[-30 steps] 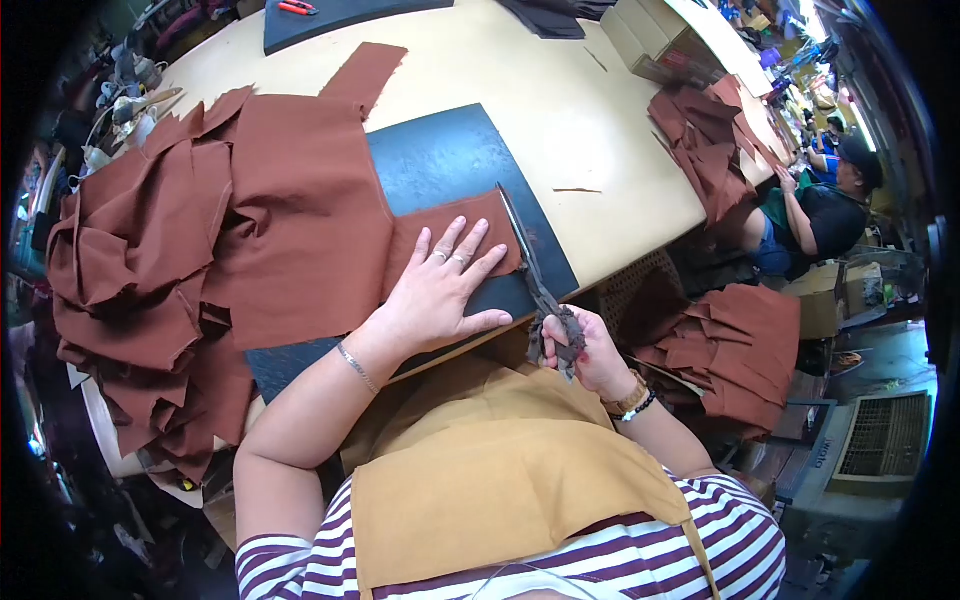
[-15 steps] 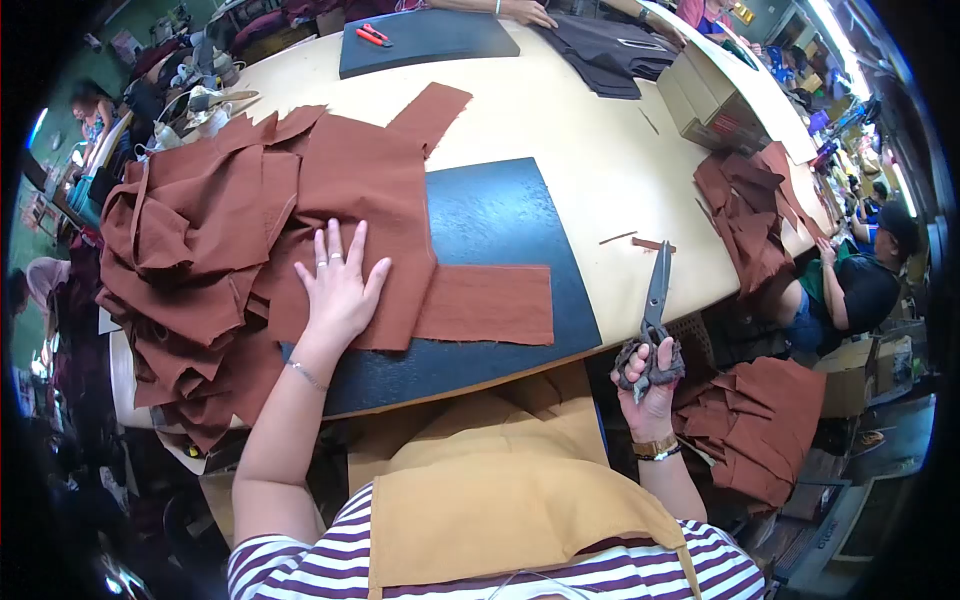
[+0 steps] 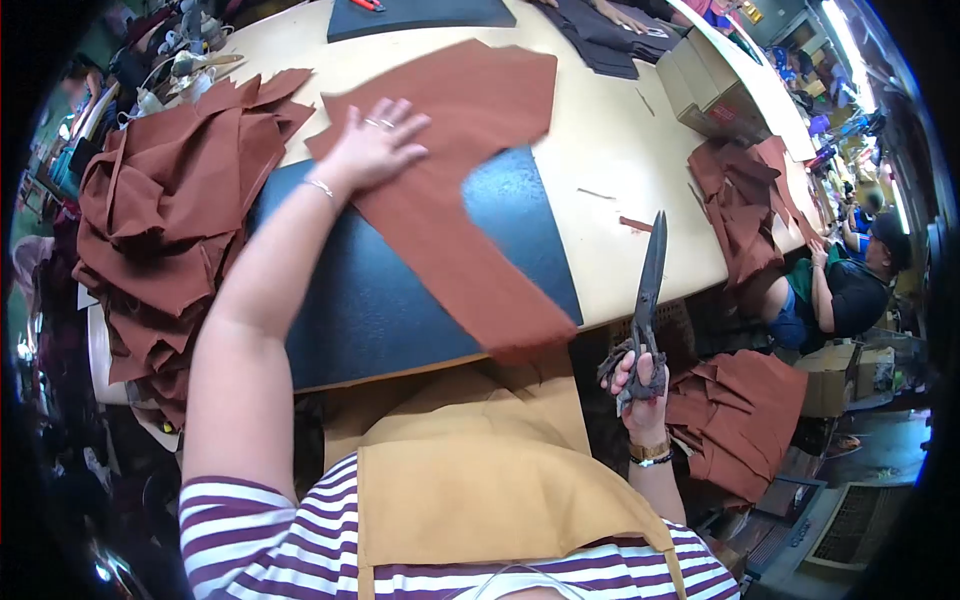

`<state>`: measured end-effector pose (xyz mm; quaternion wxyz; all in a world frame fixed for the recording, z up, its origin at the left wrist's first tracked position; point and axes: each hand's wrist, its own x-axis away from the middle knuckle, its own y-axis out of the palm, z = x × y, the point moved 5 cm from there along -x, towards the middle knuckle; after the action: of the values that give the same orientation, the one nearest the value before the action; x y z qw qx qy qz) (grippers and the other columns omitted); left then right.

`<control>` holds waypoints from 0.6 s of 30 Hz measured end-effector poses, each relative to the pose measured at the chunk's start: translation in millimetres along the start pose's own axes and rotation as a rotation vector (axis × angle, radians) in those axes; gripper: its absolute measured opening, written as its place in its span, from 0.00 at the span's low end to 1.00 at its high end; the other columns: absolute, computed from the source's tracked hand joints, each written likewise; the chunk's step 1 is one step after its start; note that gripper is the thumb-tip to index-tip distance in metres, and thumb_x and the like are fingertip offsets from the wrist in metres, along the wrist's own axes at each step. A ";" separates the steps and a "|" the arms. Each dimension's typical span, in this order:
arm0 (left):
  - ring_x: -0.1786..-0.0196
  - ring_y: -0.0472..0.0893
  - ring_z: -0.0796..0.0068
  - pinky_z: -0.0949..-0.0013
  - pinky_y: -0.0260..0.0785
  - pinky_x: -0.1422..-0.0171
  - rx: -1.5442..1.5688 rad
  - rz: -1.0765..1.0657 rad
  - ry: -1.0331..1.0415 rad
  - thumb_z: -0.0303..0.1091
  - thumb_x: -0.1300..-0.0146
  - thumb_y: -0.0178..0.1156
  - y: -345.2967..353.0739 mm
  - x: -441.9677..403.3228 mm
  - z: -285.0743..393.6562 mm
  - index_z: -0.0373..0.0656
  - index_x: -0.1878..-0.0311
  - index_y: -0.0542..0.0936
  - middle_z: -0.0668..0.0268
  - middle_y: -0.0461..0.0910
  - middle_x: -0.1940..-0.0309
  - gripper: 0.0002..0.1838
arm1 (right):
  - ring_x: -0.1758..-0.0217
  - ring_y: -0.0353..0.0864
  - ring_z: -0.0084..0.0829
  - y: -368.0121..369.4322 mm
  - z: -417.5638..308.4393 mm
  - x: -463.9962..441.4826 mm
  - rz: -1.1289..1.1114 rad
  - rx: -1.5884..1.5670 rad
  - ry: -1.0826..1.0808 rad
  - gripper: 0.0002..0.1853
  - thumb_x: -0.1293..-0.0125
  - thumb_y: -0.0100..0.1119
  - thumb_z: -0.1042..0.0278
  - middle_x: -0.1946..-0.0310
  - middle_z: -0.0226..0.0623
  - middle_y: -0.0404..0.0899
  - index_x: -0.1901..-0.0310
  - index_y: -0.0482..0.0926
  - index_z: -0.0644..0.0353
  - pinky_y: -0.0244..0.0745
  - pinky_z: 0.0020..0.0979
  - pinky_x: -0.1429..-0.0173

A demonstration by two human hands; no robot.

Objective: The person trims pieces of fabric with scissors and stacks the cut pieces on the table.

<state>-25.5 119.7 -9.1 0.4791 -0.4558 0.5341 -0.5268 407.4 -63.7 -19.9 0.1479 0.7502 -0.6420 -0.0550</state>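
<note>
My left hand (image 3: 375,148) lies flat on a reddish-brown fabric piece (image 3: 475,115), its fingers stretched out. The piece spreads across a dark cutting mat (image 3: 335,310) and onto the table beyond; one long strip of it reaches the table's near edge. In my right hand (image 3: 645,395) is a pair of large fabric scissors (image 3: 650,280), blades pointing up and away from me. Dark cloth wraps their handles. To the left of the mat sits a crumpled pile of brown fabric (image 3: 165,195).
Thin brown scraps (image 3: 635,224) lie on the pale table (image 3: 610,150). At the right are a cardboard box (image 3: 705,85) and more brown fabric (image 3: 735,205), with a further bundle (image 3: 740,420) below the table edge. Another person (image 3: 855,285) sits at the right. A second dark mat (image 3: 420,18) lies at the back.
My left hand has moved away from me and the fabric piece has shifted and turned under it, now apart from the left pile. The scissors stay in my right hand, tilted slightly differently.
</note>
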 end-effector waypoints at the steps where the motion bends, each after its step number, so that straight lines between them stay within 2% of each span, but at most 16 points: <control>1: 0.22 0.46 0.55 0.35 0.33 0.25 -0.066 0.004 -0.041 0.62 0.32 0.44 -2.5 4.4 -25.8 0.62 0.27 0.59 0.60 0.51 0.24 0.33 | 0.79 0.74 0.23 0.4 -0.2 1.9 -0.003 0.013 0.028 0.20 0.31 0.56 0.51 0.79 0.32 0.74 0.68 0.73 0.63 0.76 0.30 0.67; 2: 0.23 0.48 0.56 0.34 0.39 0.26 -0.128 0.067 -0.063 0.66 0.34 0.44 -3.9 8.6 -52.0 0.61 0.27 0.60 0.60 0.51 0.25 0.35 | 0.79 0.74 0.23 2.5 1.5 2.7 -0.040 0.022 0.072 0.20 0.32 0.57 0.51 0.79 0.32 0.74 0.69 0.73 0.63 0.76 0.30 0.67; 5: 0.23 0.50 0.54 0.36 0.43 0.27 -0.113 0.327 -0.109 0.62 0.35 0.49 -11.9 35.4 -77.3 0.59 0.28 0.60 0.59 0.53 0.26 0.36 | 0.80 0.74 0.24 14.8 2.8 1.9 -0.145 0.042 0.193 0.20 0.35 0.61 0.51 0.81 0.32 0.74 0.70 0.74 0.63 0.76 0.29 0.67; 8: 0.23 0.48 0.54 0.35 0.41 0.26 0.047 0.452 0.045 0.62 0.38 0.53 -28.5 76.0 -45.1 0.58 0.28 0.60 0.61 0.51 0.25 0.38 | 0.80 0.74 0.23 20.5 7.2 1.8 -0.301 0.051 0.288 0.20 0.36 0.62 0.51 0.80 0.33 0.75 0.69 0.75 0.63 0.75 0.28 0.67; 10: 0.23 0.51 0.54 0.37 0.41 0.26 0.155 0.335 0.169 0.66 0.44 0.57 -38.9 118.7 4.7 0.57 0.29 0.64 0.60 0.54 0.26 0.42 | 0.79 0.75 0.23 21.6 6.5 6.1 -0.366 0.052 0.369 0.20 0.37 0.64 0.50 0.80 0.33 0.76 0.69 0.76 0.63 0.74 0.26 0.68; 12: 0.24 0.53 0.53 0.38 0.42 0.26 0.229 0.117 0.350 0.68 0.49 0.60 -39.6 156.9 56.1 0.57 0.31 0.66 0.60 0.57 0.27 0.44 | 0.79 0.76 0.23 17.8 7.9 12.1 -0.405 0.048 0.493 0.21 0.38 0.65 0.49 0.79 0.33 0.76 0.69 0.76 0.63 0.73 0.24 0.69; 14: 0.25 0.55 0.51 0.39 0.45 0.26 0.353 -0.072 0.410 0.69 0.51 0.61 -26.5 182.8 91.3 0.56 0.31 0.67 0.59 0.58 0.27 0.46 | 0.77 0.76 0.21 22.1 -1.0 13.8 -0.453 0.186 0.556 0.22 0.40 0.66 0.48 0.79 0.31 0.77 0.68 0.77 0.63 0.72 0.22 0.69; 15: 0.26 0.56 0.51 0.39 0.47 0.27 0.361 -0.031 0.397 0.70 0.53 0.63 -25.4 187.0 101.3 0.55 0.32 0.67 0.56 0.58 0.28 0.47 | 0.77 0.76 0.21 20.1 -1.8 14.1 -0.479 0.228 0.581 0.22 0.40 0.66 0.48 0.78 0.31 0.77 0.68 0.77 0.63 0.72 0.22 0.69; 18: 0.27 0.58 0.52 0.41 0.50 0.27 0.308 -0.027 0.267 0.68 0.51 0.62 -40.1 193.3 110.1 0.53 0.33 0.68 0.54 0.60 0.30 0.45 | 0.75 0.75 0.20 17.0 -9.8 16.5 -0.493 0.290 0.612 0.23 0.42 0.67 0.46 0.78 0.29 0.77 0.68 0.77 0.62 0.71 0.21 0.69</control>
<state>58.8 -87.1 26.4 0.4613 -0.3104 0.4998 -0.6642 396.8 -80.6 -3.9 0.2070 0.8762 -0.3710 0.2276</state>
